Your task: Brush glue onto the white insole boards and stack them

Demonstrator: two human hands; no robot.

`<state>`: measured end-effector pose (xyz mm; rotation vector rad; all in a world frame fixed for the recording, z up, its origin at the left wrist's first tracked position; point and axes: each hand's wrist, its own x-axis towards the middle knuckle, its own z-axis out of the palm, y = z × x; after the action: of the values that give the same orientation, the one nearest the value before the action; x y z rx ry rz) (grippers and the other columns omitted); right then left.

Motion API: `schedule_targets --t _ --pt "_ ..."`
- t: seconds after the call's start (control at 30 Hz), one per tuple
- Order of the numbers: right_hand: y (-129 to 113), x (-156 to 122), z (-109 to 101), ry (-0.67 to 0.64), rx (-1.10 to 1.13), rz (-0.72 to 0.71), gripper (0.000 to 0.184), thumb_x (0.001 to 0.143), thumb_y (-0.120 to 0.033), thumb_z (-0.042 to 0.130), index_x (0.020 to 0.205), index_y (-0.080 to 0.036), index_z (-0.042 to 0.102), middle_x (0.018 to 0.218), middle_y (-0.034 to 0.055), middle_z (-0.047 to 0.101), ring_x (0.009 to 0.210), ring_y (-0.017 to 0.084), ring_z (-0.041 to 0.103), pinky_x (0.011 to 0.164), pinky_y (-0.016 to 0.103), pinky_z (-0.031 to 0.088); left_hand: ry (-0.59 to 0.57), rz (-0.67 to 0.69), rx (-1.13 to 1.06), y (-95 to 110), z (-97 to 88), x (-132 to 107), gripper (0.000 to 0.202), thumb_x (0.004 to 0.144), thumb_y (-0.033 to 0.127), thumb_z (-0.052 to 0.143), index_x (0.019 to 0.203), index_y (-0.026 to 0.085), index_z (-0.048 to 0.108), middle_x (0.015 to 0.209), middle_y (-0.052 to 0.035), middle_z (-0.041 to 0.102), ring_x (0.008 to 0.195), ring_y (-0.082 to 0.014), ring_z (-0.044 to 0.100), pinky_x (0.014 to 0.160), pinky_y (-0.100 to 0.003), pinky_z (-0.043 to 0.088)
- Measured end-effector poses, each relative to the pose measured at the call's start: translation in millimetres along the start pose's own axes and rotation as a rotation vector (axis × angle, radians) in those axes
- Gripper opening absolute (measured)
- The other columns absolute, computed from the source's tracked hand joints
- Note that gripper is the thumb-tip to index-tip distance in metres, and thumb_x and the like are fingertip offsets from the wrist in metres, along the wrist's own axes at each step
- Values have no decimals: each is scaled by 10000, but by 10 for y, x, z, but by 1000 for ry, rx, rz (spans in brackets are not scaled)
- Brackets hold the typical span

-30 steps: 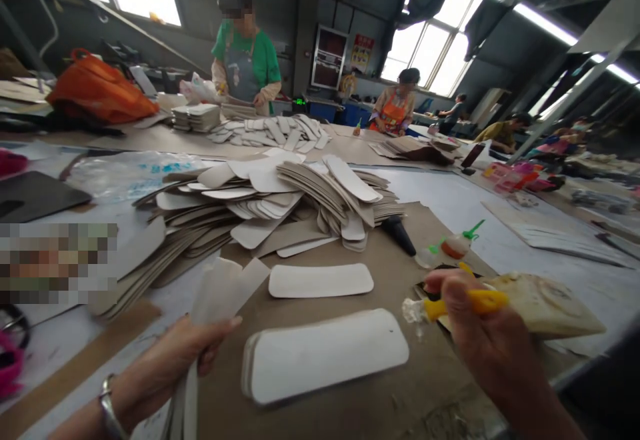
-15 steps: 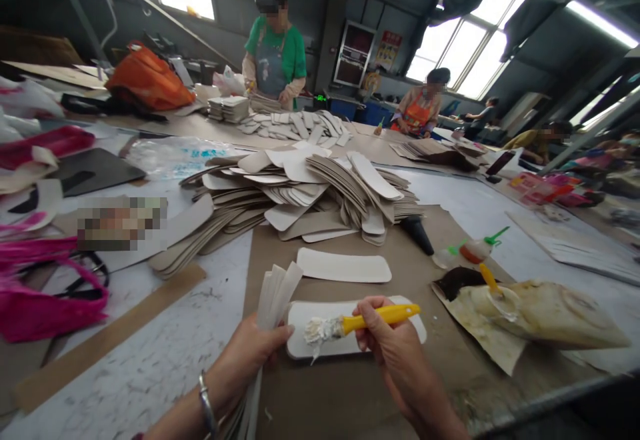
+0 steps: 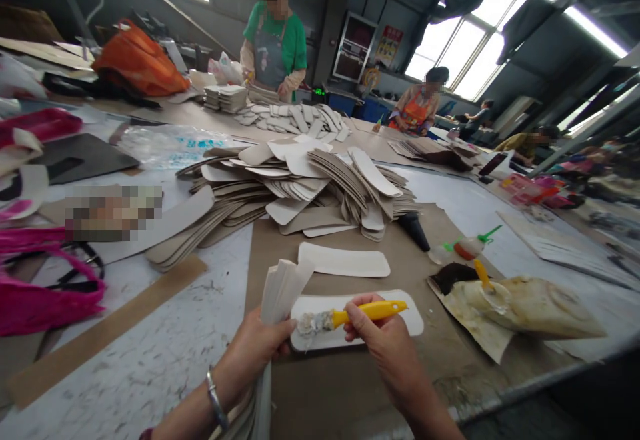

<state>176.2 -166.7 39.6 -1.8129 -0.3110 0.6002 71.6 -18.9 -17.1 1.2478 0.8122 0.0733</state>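
Observation:
My right hand [image 3: 379, 329] is closed round the yellow handle of a brush [image 3: 367, 311]. White paste coats its bristles, which rest over the left part of a pale curved panel [image 3: 400, 317] on brown board. In my left hand [image 3: 263, 343] is a bundle of white strips [image 3: 284, 290], standing up between thumb and fingers, with more lengths hanging below. The left thumb is by the panel's left end. Just beyond lies a second pale panel [image 3: 344, 260], flat and apart from both hands.
A large heap of curved panels [image 3: 300, 187] lies ahead. At right are a stained glue container [image 3: 540, 300] with a yellow handle sticking out, a squeeze bottle [image 3: 470, 247] and a black cone [image 3: 414, 230]. A pink bag [image 3: 50, 293] sits left. Several co-workers stand beyond, one in green [image 3: 275, 40].
The brush has shifted slightly left along the panel, with its bristles now lower against it. The strips in my left hand lean further right. The view has moved a little.

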Motion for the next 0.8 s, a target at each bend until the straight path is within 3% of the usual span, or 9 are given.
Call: schedule_targets --t 0.1,0.23,0.37,0.5,0.8 --pt "41 17 -55 42 -106 -47 431 692 -592 632 778 -179 549 610 6 582 565 165 564 562 269 453 -20 12 0 8 -12 -33 346 544 459 632 646 143 533 464 13 517 464 -120 456 478 -241 334" --pt "76 23 -323 193 -339 -104 395 718 -587 564 779 -197 562 606 4 557 565 193 562 556 301 429 -33 46 8 -49 -30 -30 342 595 462 635 666 140 545 482 13 527 487 -127 464 494 -247 338" --pt "41 -10 -611 350 -559 -142 381 720 -576 510 754 -204 588 642 36 588 618 235 581 627 355 424 -10 11 17 -62 -28 -12 393 542 509 645 636 137 561 472 5 526 485 -142 457 503 -267 342" --pt "28 -37 -786 478 -688 -284 323 756 -514 490 726 -208 588 708 49 600 665 230 571 679 362 419 4 -18 26 -17 -23 -30 424 490 543 664 586 143 562 467 -7 532 493 -151 455 522 -280 346" --pt "-49 -129 -954 545 -869 -615 223 897 -364 468 765 -206 555 767 50 583 759 214 575 734 348 453 51 5 -66 -5 14 -103 365 520 469 725 610 145 584 446 -1 529 472 -151 457 496 -262 343"
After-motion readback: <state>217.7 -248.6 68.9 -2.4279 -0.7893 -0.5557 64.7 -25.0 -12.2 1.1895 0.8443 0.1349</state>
